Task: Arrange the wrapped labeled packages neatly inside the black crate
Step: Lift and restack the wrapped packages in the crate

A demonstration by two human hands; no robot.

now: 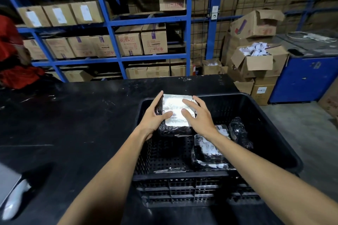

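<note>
A black-wrapped package with a white label (pixel 174 107) is held over the far left corner of the black crate (pixel 270 133). My left hand (pixel 155 115) grips its left side, thumb on the label. My right hand (pixel 197 113) lies on its top right, fingers spread over the label. Inside the crate, a second labeled package (pixel 208 151) lies flat toward the right. A third one (pixel 222 129) shows partly behind my right forearm. A black shiny bundle (pixel 238 131) leans against the crate's right side.
The crate stands on a black worktable (pixel 73 124). A white object (pixel 16 199) lies at the table's near left edge. Blue shelving (pixel 113 22) with cardboard boxes stands behind. Open cartons (pixel 256 60) and a blue cabinet (pixel 307 76) are at the right. A person in red (pixel 11 49) is at far left.
</note>
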